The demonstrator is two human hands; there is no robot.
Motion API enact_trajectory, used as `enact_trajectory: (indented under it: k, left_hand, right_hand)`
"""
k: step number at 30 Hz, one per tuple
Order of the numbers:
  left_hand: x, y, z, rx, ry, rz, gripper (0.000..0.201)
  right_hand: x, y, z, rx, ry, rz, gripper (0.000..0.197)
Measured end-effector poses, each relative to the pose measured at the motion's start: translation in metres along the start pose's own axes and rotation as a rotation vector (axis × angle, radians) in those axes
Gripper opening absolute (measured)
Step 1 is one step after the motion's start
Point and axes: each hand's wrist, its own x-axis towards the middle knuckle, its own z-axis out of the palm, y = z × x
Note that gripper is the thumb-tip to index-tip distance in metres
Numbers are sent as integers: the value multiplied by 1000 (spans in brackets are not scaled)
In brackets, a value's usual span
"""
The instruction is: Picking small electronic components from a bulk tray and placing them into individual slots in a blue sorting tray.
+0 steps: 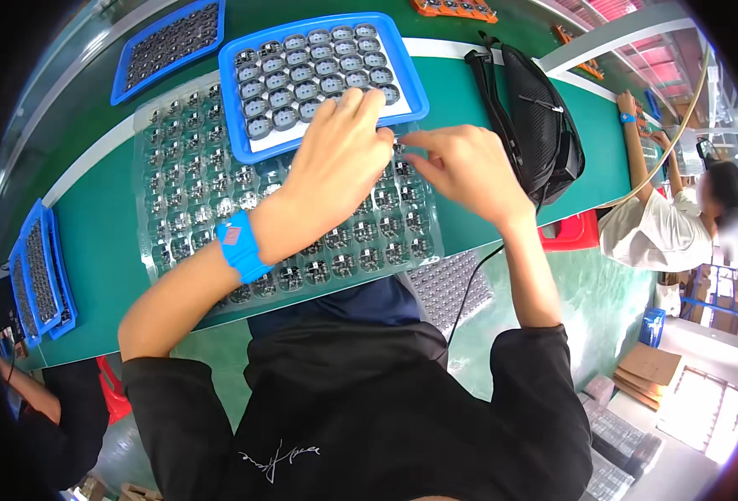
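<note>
White cursive lettering (280, 458) is running across the person's black shirt (369, 409) toward seven o'clock. At nine o'clock, a small reddish mark (233, 234), its content too tiny for reading, is sitting on the blue wristband (248, 255).

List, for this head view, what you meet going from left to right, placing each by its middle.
Overlapping blue trays → blue tray at upper left → left hand → right hand → black bag → co-worker in a white top.
</note>
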Motion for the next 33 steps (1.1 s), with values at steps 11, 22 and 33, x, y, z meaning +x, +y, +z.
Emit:
enact_trajectory:
  k: [11,22,33]
  left_hand:
    - [-7,-34,-67,-146,274,-165,14]
    - [-34,-139,-67,-184,103,-262,15]
    - [-27,-149,-71,-54,84,-151,12]
  right_hand:
    - [55,5,-35,327,151,-200,8]
    - [195,-5,37,214,125,-396,11]
    - [200,-11,40,196,52,-368,12]
